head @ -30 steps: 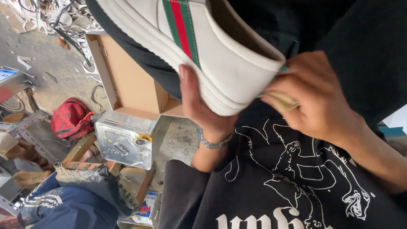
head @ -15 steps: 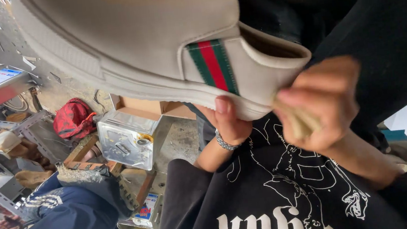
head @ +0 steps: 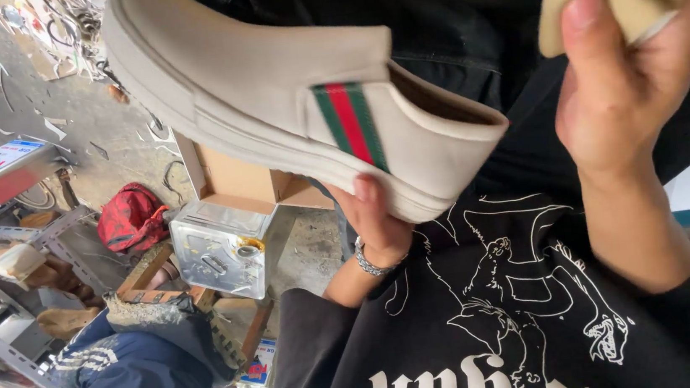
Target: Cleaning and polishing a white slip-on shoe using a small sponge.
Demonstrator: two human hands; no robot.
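Because the white slip-on shoe [head: 268, 100] is held up in the air over the person's lap by the left hand [head: 377, 216] alone, with the thumb pressed against the sole edge near the heel and the other fingers hidden behind it, a loose grip could let it tip forward by the toe and drop toward the cluttered floor. How far the hidden fingers close on the shoe cannot be told. The upper looks like smooth, matte leather or an imitation of it, with a green and red striped band [head: 348, 122] set at the side, a ribbed rubbery sole and a dark, open collar. The right hand [head: 624, 74] is raised clear of the shoe, thumb and fingers clamped together on a small tan pad [head: 609, 4] that looks soft and spongy, with rounded edges; rubbed too hard or carrying grit, it could scuff the pale surface. Below is a black shirt [head: 501, 322] with a white line drawing. Beyond the lap stand an open cardboard box [head: 234, 175], a dented square metal can [head: 219, 248] with a round cap, a red patterned cloth [head: 130, 216], and grey metal shelving [head: 0, 295].
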